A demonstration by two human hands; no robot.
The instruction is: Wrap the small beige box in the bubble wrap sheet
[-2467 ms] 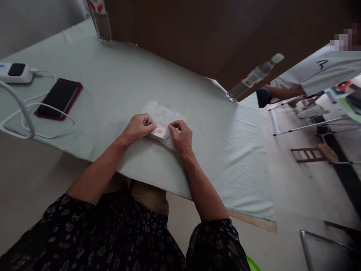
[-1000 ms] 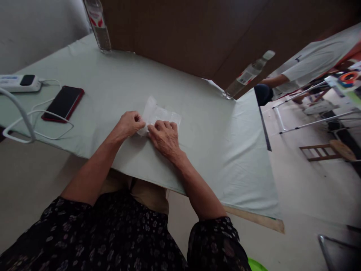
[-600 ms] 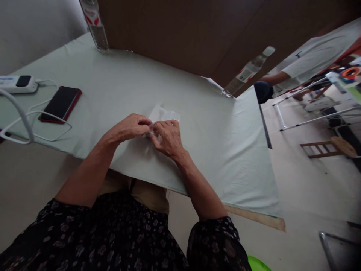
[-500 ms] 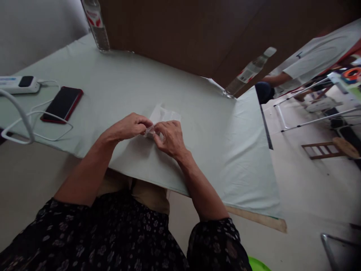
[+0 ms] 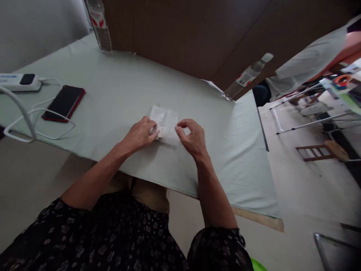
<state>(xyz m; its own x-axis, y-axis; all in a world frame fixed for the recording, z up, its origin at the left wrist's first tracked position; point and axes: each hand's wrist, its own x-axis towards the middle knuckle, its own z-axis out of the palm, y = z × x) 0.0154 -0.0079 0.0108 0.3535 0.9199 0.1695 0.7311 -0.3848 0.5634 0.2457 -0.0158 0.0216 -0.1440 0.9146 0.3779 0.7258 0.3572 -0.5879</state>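
Observation:
A small clear, crinkled plastic wrap (image 5: 167, 122) lies on the pale green tablecloth (image 5: 126, 86) between my hands. My left hand (image 5: 141, 132) has its fingers closed on the wrap's left side; whether something lies inside under the fingers is hard to tell. At the wrap's right edge, my right hand (image 5: 193, 136) pinches the thin film between thumb and index finger.
To the left are a phone (image 5: 64, 103) with a red case, a white cable and a power strip (image 5: 18, 82). Two bottles (image 5: 100, 28) (image 5: 248, 77) stand against a brown panel (image 5: 175, 34). Beyond the table's right edge are a person's sleeve (image 5: 310, 56) and a wooden stool (image 5: 321, 151).
My right hand has moved right, away from my left hand, and the plastic wrap now lies spread between them. My left hand has shifted slightly right.

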